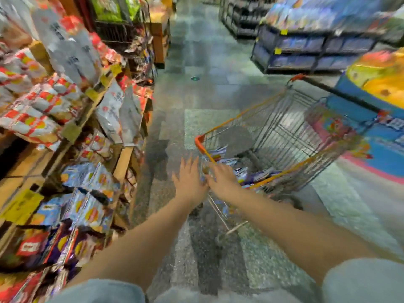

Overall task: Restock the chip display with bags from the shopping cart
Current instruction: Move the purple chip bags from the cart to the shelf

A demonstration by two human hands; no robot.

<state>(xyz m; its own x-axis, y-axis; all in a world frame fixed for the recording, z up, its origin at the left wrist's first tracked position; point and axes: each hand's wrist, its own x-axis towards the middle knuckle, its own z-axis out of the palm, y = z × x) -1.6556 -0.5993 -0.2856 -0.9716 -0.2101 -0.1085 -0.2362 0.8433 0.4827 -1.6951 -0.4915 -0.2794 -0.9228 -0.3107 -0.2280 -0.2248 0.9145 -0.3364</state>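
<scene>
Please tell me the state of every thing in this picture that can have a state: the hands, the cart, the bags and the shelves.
left hand: open, fingers spread, at the cart's near corner, holding nothing
right hand: open, reaching over the cart rim toward the bags
shopping cart: upright, mostly empty
bags in cart: a few, lying flat at the bottom
chip display: stocked, bags untidy

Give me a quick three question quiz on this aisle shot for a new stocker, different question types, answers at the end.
1. True or false: both hands hold chip bags.
2. Where do the bags to be stocked lie? A) floor B) cart C) top shelf
3. Fill in: the chip display stands to the person's ____.

Key: 1 false, the left hand and right hand reach out with open fingers, holding nothing. 2 B. 3 left.
</scene>
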